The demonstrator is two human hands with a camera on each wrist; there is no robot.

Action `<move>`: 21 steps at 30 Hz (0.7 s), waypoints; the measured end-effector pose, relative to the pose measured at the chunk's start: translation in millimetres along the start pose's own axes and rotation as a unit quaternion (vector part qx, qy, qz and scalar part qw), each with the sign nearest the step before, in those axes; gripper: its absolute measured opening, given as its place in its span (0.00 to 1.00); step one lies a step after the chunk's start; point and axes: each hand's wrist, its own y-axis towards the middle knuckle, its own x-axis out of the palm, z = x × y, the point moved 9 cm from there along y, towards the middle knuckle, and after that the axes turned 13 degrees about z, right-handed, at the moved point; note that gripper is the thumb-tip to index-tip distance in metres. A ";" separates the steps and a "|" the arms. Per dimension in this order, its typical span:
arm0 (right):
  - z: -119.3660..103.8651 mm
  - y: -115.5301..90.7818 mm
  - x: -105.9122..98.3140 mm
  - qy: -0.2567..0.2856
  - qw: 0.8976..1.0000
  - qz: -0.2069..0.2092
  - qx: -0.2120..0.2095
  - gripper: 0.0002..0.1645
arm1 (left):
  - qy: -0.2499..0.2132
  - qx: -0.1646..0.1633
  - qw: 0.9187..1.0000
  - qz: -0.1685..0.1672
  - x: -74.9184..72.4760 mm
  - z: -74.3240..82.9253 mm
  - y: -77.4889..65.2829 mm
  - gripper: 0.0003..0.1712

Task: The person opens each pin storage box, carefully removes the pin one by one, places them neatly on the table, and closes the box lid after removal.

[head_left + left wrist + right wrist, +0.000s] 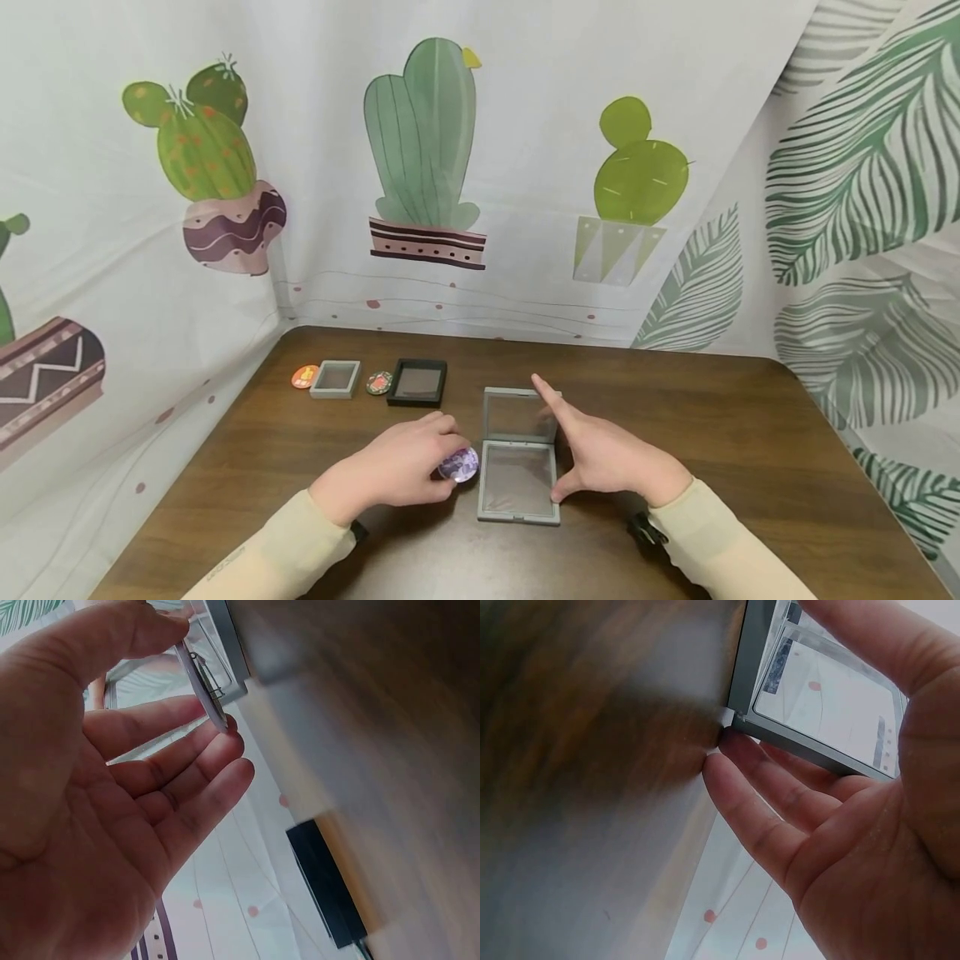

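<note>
My left hand (401,462) pinches a round purple pin badge (462,465) by its edge, just left of a grey display frame (519,518). In the left wrist view the badge (199,684) is edge-on, with a metal pin on its back. The frame stands unfolded: its clear-film base lies flat on the table and its lid (510,415) is raised at the far side. Along the right side of the frame, my right hand (611,454) has its thumb at the base's edge and its fairly straight fingers behind the lid.
On the wooden table (675,400), a black frame (442,383) and a smaller grey frame (315,392) lie at the back left. Beside them are a dark patterned round badge (379,382) and an orange round badge (304,377). A cactus-print cloth (525,167) hangs behind.
</note>
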 end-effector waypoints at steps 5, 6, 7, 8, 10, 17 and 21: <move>-0.8 -0.1 -0.3 0.003 1.000 0.003 -0.006 0.92 | 0.007 -0.020 1.000 0.000 -4.8 -11.7 -5.4 0.24; -0.7 -0.1 -0.1 0.004 1.000 0.002 -0.005 0.92 | 0.008 -0.025 1.000 0.000 -4.9 -14.6 -6.7 0.24; -0.6 -0.1 0.1 0.006 1.000 0.001 -0.003 0.92 | 0.010 -0.030 1.000 0.000 -4.9 -17.7 -8.1 0.24; -0.2 0.0 0.6 0.006 1.000 0.000 -0.001 0.92 | 0.011 -0.033 0.999 0.001 -5.3 -21.2 -9.4 0.24; 0.4 0.4 1.1 0.006 1.000 -0.003 0.001 0.92 | 0.012 -0.042 0.999 0.004 -6.8 -29.9 -11.8 0.24; 0.5 0.0 1.6 0.001 1.000 0.000 -0.006 0.92 | 0.026 -0.076 0.997 0.020 -13.6 -68.5 -25.1 0.25; 0.8 -0.6 0.4 0.001 1.000 0.002 -0.003 0.92 | 0.030 -0.087 0.995 0.026 -17.2 -85.3 -33.0 0.24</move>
